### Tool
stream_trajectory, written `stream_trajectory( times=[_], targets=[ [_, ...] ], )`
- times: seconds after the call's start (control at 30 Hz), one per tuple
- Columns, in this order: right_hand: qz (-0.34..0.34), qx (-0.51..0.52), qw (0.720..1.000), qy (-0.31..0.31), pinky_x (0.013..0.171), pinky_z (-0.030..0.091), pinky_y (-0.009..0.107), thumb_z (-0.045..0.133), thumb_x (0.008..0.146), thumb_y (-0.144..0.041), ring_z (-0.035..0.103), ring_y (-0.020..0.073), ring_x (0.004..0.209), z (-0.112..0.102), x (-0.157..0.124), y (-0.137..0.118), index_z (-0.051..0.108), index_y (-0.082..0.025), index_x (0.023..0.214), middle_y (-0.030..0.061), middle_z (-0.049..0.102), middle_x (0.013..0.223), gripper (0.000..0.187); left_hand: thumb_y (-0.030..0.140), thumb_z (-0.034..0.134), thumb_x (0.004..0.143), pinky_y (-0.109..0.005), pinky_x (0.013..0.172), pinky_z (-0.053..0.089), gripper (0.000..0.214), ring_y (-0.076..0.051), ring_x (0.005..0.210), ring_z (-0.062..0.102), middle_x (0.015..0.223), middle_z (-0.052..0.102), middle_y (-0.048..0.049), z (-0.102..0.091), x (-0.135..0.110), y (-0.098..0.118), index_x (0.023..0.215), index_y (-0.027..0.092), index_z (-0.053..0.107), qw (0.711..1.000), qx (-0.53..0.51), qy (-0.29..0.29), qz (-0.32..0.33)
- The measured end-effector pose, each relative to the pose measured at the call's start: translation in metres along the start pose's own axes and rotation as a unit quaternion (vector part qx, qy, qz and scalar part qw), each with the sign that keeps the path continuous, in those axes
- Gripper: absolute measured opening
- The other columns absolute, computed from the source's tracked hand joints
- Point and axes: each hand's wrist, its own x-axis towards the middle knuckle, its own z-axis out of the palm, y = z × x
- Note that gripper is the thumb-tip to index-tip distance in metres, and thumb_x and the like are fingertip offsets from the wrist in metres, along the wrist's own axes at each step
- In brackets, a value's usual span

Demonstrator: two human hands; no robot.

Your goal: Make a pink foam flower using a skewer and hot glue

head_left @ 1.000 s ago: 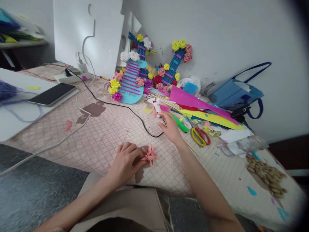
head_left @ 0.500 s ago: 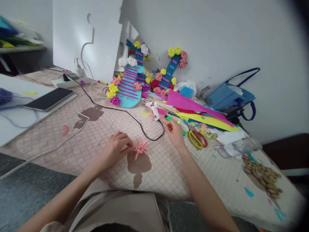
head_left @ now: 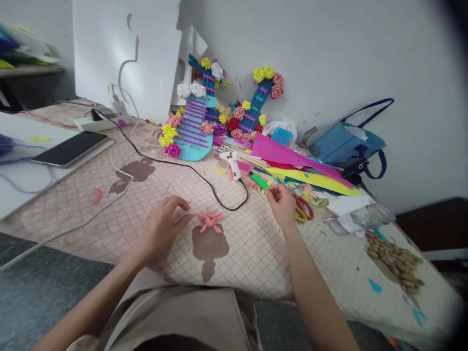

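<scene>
A small pink foam flower [head_left: 209, 220] lies on the checked tablecloth [head_left: 153, 195] in front of me. My left hand [head_left: 163, 226] rests just left of it with its fingers loosely curled and apart, holding nothing. My right hand [head_left: 281, 204] is further right, beside the yellow and red scissors [head_left: 302, 208] and a green marker [head_left: 260, 182]. Its fingertips are pinched together near a thin stick; what they hold is too small to name. A white glue gun [head_left: 233, 164] with a black cord lies beyond the flower.
Two blue foam guitars [head_left: 193, 129] with paper flowers lean on the wall. Coloured foam sheets [head_left: 292, 158], a blue bag [head_left: 347, 144], a clear bottle [head_left: 365, 219] and a pile of nuts [head_left: 393, 253] crowd the right. A phone [head_left: 69, 147] and a power strip [head_left: 104, 122] lie at the left.
My left hand has let go of the pink flower, which now lies on the cloth. My right hand has drawn back from the glue gun to the scissors.
</scene>
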Motion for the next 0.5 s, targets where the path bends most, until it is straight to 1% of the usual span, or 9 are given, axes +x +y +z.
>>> stream_trajectory(
  times=[0.1,0.13,0.2,0.27,0.33,0.4,0.5],
  targets=[
    [0.007,-0.08,0.997,-0.009,0.057,0.036,0.027,0.05,0.084,-0.035,0.052,0.0149,0.057,-0.008,-0.005,0.005,0.054,-0.02,0.071,-0.0002,0.058,0.061,0.02,0.029,0.052,0.087,-0.027,0.063,0.038,0.027,-0.014,0.066,0.047,0.069,0.048,0.0029,0.0,-0.002,0.005,0.068,0.021,0.035,0.998,-0.012,0.038,-0.048],
    [0.012,-0.109,0.994,-0.016,0.057,0.035,0.027,0.05,0.084,-0.035,0.052,0.0154,0.057,-0.01,-0.006,0.007,0.053,-0.02,0.07,0.0,0.058,0.061,0.021,0.03,0.049,0.089,-0.027,0.059,0.036,0.032,-0.013,0.061,0.043,0.064,0.043,0.0038,-0.001,-0.003,0.007,0.065,0.021,0.031,0.997,-0.013,0.041,-0.057],
    [0.015,-0.17,0.985,-0.04,0.058,0.035,0.028,0.053,0.082,-0.034,0.054,0.017,0.061,-0.012,-0.009,0.012,0.054,-0.02,0.072,0.0011,0.06,0.064,0.018,0.034,0.044,0.092,-0.027,0.055,0.032,0.036,-0.013,0.056,0.038,0.059,0.036,0.0044,-0.003,-0.003,0.011,0.062,0.021,0.028,0.997,-0.007,0.035,-0.068],
    [0.012,-0.23,0.971,-0.071,0.06,0.036,0.028,0.057,0.08,-0.031,0.056,0.0188,0.068,-0.012,-0.012,0.017,0.055,-0.02,0.075,0.0029,0.061,0.071,0.012,0.036,0.042,0.093,-0.027,0.055,0.031,0.037,-0.013,0.056,0.039,0.059,0.038,0.0039,-0.003,-0.005,0.014,0.061,0.02,0.033,0.997,-0.001,0.027,-0.069],
    [0.005,-0.274,0.957,-0.097,0.062,0.036,0.029,0.057,0.079,-0.028,0.057,0.0202,0.073,-0.01,-0.015,0.023,0.055,-0.02,0.076,0.0043,0.061,0.075,0.009,0.036,0.042,0.094,-0.027,0.058,0.033,0.034,-0.013,0.06,0.044,0.063,0.044,0.0028,-0.003,-0.006,0.014,0.064,0.02,0.041,0.998,-0.002,0.018,-0.061],
    [0.003,-0.293,0.949,-0.112,0.062,0.036,0.03,0.056,0.08,-0.026,0.057,0.0212,0.074,-0.007,-0.017,0.027,0.055,-0.02,0.074,0.0049,0.061,0.075,0.008,0.036,0.045,0.092,-0.027,0.062,0.037,0.028,-0.014,0.067,0.049,0.07,0.052,0.0017,0.0,-0.006,0.013,0.07,0.019,0.048,0.999,-0.008,0.011,-0.051],
    [0.0,-0.293,0.949,-0.115,0.064,0.037,0.032,0.051,0.081,-0.023,0.056,0.0226,0.076,-0.006,-0.017,0.029,0.054,-0.02,0.073,0.0065,0.061,0.076,0.009,0.033,0.051,0.09,-0.026,0.064,0.039,0.018,-0.014,0.071,0.054,0.078,0.059,0.0009,0.003,-0.006,0.009,0.08,0.019,0.056,0.998,-0.023,0.012,-0.05]
  ],
)
